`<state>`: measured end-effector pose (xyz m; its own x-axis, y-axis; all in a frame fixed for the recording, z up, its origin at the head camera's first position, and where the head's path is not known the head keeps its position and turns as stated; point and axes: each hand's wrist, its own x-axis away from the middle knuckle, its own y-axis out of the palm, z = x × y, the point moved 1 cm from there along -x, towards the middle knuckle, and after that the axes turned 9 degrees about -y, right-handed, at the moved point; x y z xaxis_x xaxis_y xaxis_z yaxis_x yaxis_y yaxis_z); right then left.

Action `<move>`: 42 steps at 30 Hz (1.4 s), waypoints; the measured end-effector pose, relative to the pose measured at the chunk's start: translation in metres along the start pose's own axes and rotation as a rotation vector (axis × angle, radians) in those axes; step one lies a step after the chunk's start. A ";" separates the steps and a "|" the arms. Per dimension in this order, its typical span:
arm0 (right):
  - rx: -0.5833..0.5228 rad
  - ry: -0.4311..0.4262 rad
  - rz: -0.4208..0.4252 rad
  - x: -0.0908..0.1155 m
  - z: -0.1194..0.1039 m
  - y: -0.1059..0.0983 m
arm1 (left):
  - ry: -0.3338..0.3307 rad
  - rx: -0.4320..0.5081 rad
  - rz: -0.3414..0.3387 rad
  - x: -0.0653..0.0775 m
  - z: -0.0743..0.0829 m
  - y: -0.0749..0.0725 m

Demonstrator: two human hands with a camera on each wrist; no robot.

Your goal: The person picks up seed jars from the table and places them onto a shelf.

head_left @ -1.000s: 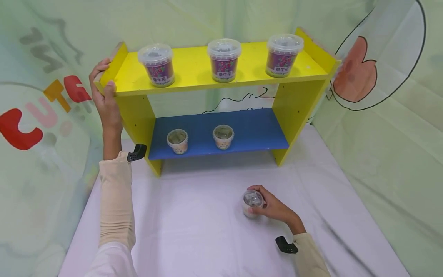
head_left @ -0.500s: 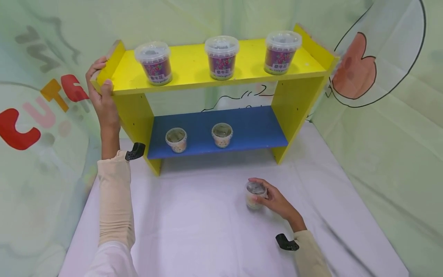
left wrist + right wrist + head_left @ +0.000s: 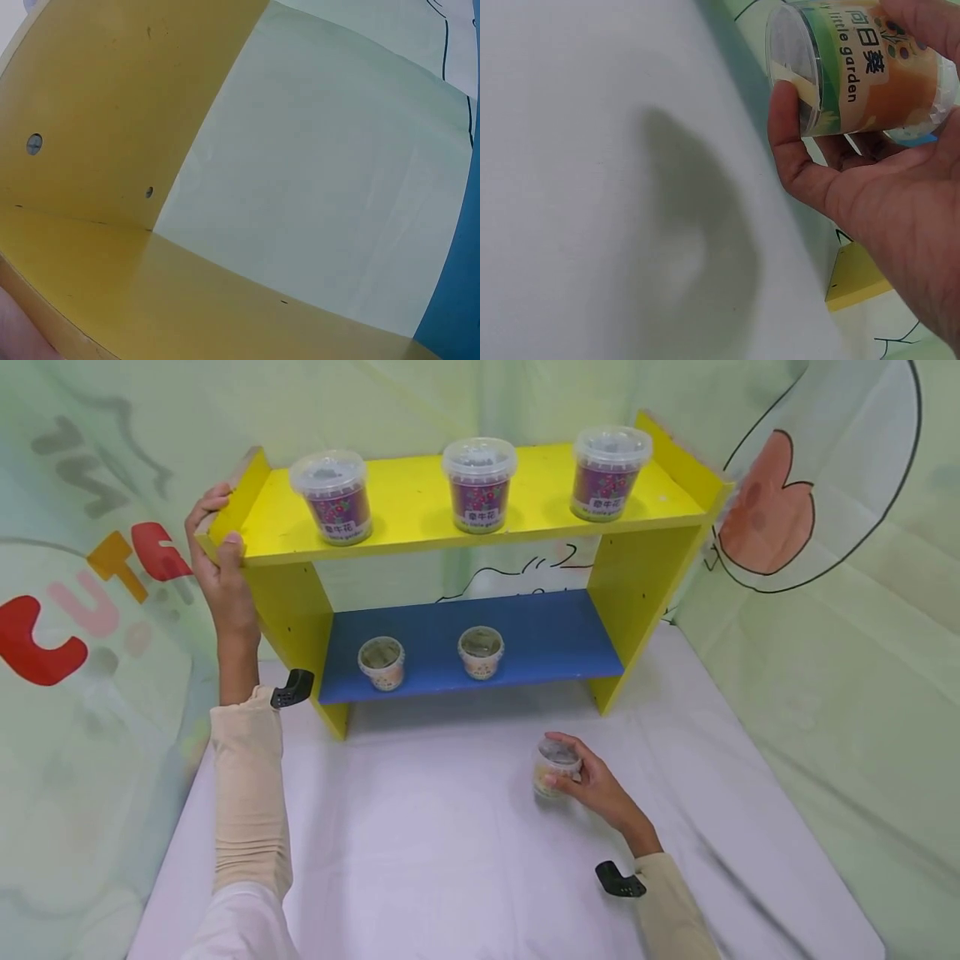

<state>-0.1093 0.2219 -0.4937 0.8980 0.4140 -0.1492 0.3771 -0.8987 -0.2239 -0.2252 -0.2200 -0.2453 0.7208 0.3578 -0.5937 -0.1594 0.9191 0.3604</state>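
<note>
My left hand [image 3: 225, 572] grips the upper left end of a small yellow shelf unit [image 3: 420, 553], thumb in front and fingers behind the side board. In the right hand [image 3: 603, 789] is a small clear plastic planting cup [image 3: 553, 774], held between thumb and fingers in front of the shelf. The right wrist view shows its "little garden" label [image 3: 870, 67] and a shadow on the cloth apart from the cup, so it is off the surface. Two similar small cups, left [image 3: 383, 665] and middle [image 3: 482, 653], stand on the blue lower board [image 3: 555, 639].
Three larger lidded cups with purple labels, left [image 3: 341, 510], middle [image 3: 480, 497] and right [image 3: 606, 485], stand on the yellow top board. White cloth [image 3: 420, 843] covers the table. A printed pale green curtain [image 3: 832, 652] hangs behind and at the sides.
The right hand has carried the small cup away from me, a little closer to the shelf. My left hand keeps its grip, and the view has shifted slightly.
</note>
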 end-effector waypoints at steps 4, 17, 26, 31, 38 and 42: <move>-0.006 -0.002 0.022 -0.003 -0.003 -0.002 | -0.001 0.001 -0.003 -0.001 -0.001 0.000; -0.015 -0.030 0.140 -0.027 -0.020 -0.024 | 0.030 -0.047 -0.022 -0.001 -0.001 -0.002; -0.043 -0.096 0.327 -0.055 -0.042 -0.051 | -0.005 -0.025 -0.008 -0.001 -0.002 -0.003; -0.017 -0.101 0.382 -0.074 -0.046 -0.060 | -0.006 -0.029 -0.008 0.000 -0.002 -0.004; 0.049 -0.107 0.372 -0.095 -0.054 -0.063 | 0.001 -0.040 -0.016 -0.001 -0.004 -0.005; -0.026 -0.146 0.365 -0.104 -0.052 -0.063 | 0.012 -0.053 -0.020 -0.004 -0.010 -0.008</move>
<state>-0.2144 0.2280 -0.4144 0.9332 0.0812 -0.3500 0.0464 -0.9932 -0.1065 -0.2337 -0.2273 -0.2528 0.7158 0.3410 -0.6093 -0.1805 0.9333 0.3103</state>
